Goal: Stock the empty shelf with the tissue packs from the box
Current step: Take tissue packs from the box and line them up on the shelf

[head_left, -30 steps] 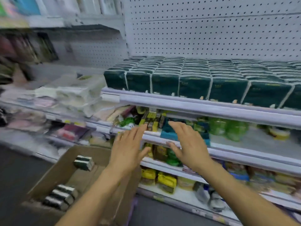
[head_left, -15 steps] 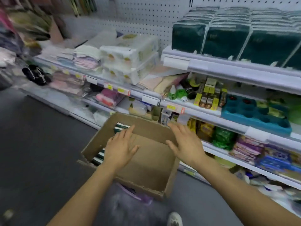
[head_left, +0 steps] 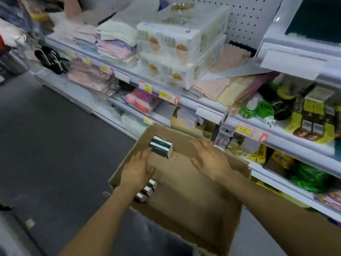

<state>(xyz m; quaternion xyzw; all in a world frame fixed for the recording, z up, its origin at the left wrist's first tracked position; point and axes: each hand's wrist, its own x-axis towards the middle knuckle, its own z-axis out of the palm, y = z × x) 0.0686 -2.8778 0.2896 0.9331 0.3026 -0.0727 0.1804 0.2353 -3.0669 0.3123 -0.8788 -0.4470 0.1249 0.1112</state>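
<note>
In the box, two open, empty hands hover apart above five tissue packs.

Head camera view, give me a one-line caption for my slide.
Both open hands, left hand and right hand, reach into the cardboard box toward the remaining tissue packs.

two bare forearms are seen coming in from the bottom edge, no sleeves reaching as far as the wrists. the left hand and the right hand are shown uncovered, with no gloves, rings, watch or bands made out. fingernails are kept short; finer detail is lost to blur.
</note>
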